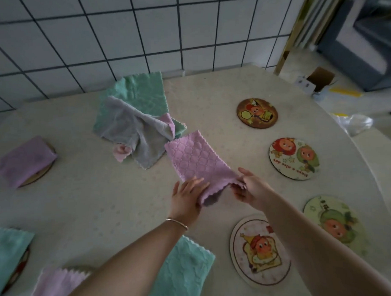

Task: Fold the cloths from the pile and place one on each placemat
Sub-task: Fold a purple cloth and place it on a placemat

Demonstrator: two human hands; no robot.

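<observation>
Gripping the near end of a lilac waffle-textured cloth point(197, 161), both hands work at one edge so that the strip can be doubled over on itself: the left hand point(187, 198) lies partly under and beside the near-left corner with fingers spread, and the right hand point(249, 188) pinches the bunched near-right corner between thumb and fingers. The cloth already looks folded once into a long band, its far end resting on the pale table point(103, 195) and pointing toward the pile, which suggests the next fold would bring the near edge away from the person. The pile point(133, 119) sits toward the tiled wall, well apart from the hands, with a mint cloth at the bottom, a grey one crumpled over it and a bit of pink showing; keeping it there leaves the middle of the table free as a folding space. Four round cartoon placemats on the right are bare: the dark one point(257, 113) farthest, the white one point(293, 158) nearer, the green-toned one point(332, 222) at the edge, and the pale one point(259, 252) closest. On the left, folded cloths already cover mats: a purple one point(24, 160), a mint one point(10, 254), a pink one point(55, 287) and another mint one point(181, 274), so roughly half the job seems done.
</observation>
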